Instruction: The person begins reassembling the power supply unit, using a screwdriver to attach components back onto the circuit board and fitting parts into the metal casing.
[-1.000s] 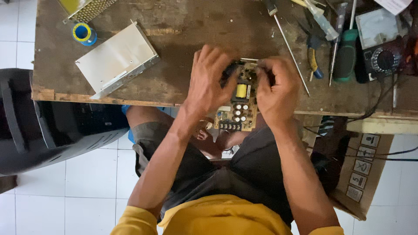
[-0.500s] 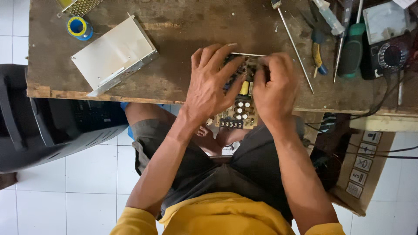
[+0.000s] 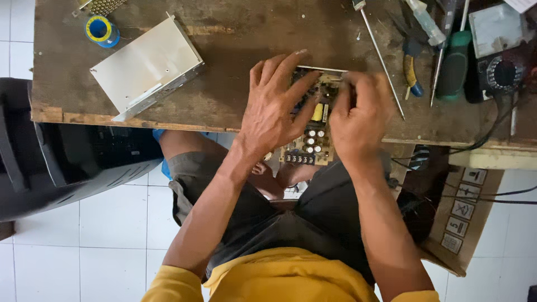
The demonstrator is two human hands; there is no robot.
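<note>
both hands shifted slightly; left hand [image 3: 277, 109] and right hand [image 3: 361, 114] grip circuit board [image 3: 310, 131] between.

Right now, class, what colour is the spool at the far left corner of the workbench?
The spool is blue with a yellow ring on top; the head view shows it.

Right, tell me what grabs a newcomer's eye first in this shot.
Both hands draw the eye at the centre: the left hand and right hand press on a circuit board that overhangs the near edge of the worn wooden table. To the left lies a silver metal case, with a blue-and-yellow spool beyond it; tools crowd the right end.
</note>
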